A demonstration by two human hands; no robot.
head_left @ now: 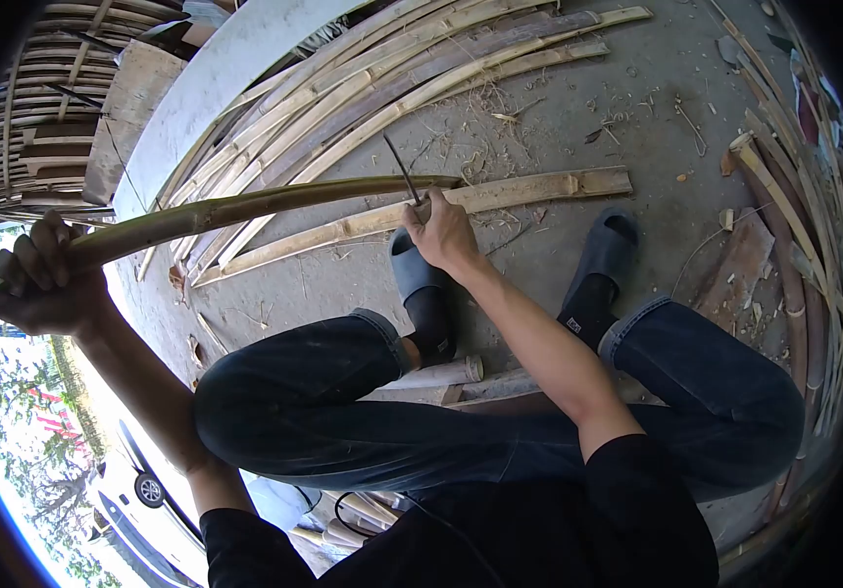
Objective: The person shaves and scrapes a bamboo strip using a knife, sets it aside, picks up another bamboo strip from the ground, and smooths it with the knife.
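Observation:
A long greenish-brown bamboo strip (pixel 235 209) slants across the left half of the view. My left hand (pixel 47 277) is wrapped round it near its left end. My right hand (pixel 438 230) is closed on the handle of a thin dark blade (pixel 401 167), which points up and to the left. The strip's far end lies just above my right hand, next to the blade; whether they touch is unclear. Beneath, a split bamboo piece (pixel 520 192) rests on the concrete floor, passing behind my right hand.
Many split bamboo strips (pixel 343 98) lie on the floor ahead. More poles and strips (pixel 794 265) are at the right. My slippered feet (pixel 606 253) stand on the floor among shavings. A woven bamboo frame (pixel 44 88) is at upper left, and a white car (pixel 137 500) at lower left.

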